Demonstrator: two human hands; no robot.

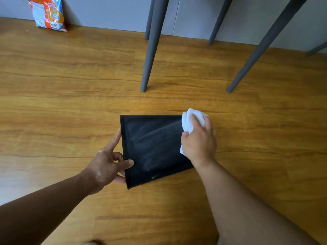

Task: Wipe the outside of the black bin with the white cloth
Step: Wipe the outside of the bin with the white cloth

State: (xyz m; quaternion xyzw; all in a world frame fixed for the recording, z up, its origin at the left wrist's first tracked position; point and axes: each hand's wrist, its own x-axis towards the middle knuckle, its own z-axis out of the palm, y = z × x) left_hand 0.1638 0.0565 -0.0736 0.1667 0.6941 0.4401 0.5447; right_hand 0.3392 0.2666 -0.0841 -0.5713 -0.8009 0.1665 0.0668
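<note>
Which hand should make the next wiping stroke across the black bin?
Right. The right hand grips the white cloth against the far right corner of the black bin, while the left hand holds its left edge steady.

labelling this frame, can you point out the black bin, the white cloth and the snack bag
black bin (155,144), head view, middle of its upturned flat side
white cloth (187,121), head view, bunched part above the right hand's fingers
snack bag (47,14), head view, front of the packet leaning on the wall

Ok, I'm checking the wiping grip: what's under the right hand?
The white cloth, bunched, held by the right hand against the black bin. The bin's surface beneath it is hidden.
</note>
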